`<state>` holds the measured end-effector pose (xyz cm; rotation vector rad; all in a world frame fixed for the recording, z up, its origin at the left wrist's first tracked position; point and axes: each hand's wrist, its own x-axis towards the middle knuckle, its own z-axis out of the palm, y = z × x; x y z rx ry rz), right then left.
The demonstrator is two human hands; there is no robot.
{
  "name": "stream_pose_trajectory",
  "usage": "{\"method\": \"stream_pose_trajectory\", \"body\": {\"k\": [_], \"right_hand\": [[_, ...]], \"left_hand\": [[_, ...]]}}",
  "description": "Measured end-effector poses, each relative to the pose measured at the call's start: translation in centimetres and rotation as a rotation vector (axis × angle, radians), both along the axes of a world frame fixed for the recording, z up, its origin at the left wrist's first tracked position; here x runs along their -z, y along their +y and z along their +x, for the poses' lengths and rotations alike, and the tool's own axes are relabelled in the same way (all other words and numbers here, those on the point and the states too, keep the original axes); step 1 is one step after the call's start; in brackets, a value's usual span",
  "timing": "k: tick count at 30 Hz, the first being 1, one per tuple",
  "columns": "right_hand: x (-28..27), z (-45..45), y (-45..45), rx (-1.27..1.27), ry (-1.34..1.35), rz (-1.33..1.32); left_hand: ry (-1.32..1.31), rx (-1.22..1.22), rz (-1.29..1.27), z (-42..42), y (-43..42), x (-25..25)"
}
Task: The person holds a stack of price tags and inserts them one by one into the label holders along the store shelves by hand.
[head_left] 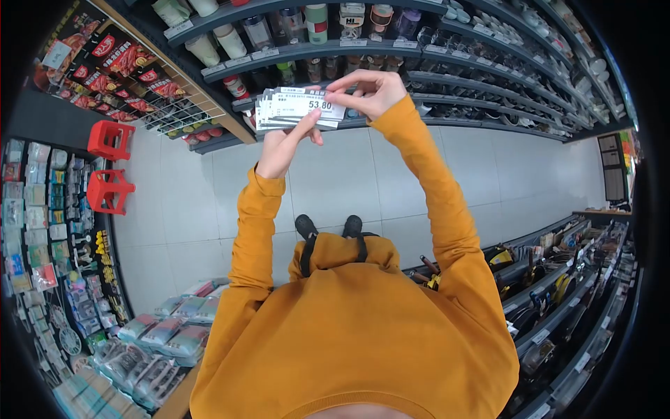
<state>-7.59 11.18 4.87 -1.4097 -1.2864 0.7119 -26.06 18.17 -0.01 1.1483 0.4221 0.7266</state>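
Observation:
A stack of white price labels is held out in front of me, slightly fanned at its left end. The top label reads 53.80. My left hand grips the stack from below, its thumb lying across the front. With thumb and forefinger, my right hand pinches the stack's upper right end. Whether it holds one label or several there, I cannot tell. Right behind the labels are shelves of cups and tumblers, with price tags along their edges.
Two red plastic stools stand on the tiled floor at left. Red food packets hang at upper left. Packaged goods are piled at lower left. Shelves with pans and utensils run along the right.

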Motion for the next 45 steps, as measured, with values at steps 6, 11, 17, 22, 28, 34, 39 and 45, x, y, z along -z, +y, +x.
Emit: {"method": "stream_pose_trajectory", "body": {"k": [6,11,17,22,28,34,39,45], "right_hand": [[-0.7,2.8,-1.3,-0.039,0.031,-0.005],[-0.1,3.4,-0.8,-0.059,0.012,0.101],[0.3,2.8,1.6,-0.074,-0.042,0.02],[1.6,1.0,6.1,-0.113,0.078,-0.033],[4.7,-1.0,15.8,-0.099,0.054,-0.071],[5.2,-4.1,27.9,-0.055,-0.044,-0.082],[1.2,-5.1,37.2,0.077,-0.397,0.131],[-0.9,-5.3,46.2,0.225,-0.658,-0.011]], "left_hand": [[0.033,-0.035,-0.027,1.6,-1.5,-1.1],[0.021,-0.081,-0.074,2.1,-1.5,-1.0],[0.017,-0.135,-0.093,1.6,0.4,0.0],[0.029,-0.194,-0.137,-1.3,4.4,1.5],[-0.023,-0.309,-0.186,-7.2,12.8,5.1],[-0.049,-0.345,-0.353,-13.0,20.2,6.9],[-0.044,-0.211,-0.368,-15.8,24.7,7.3],[-0.029,-0.102,-0.354,-17.2,27.9,5.0]]}}
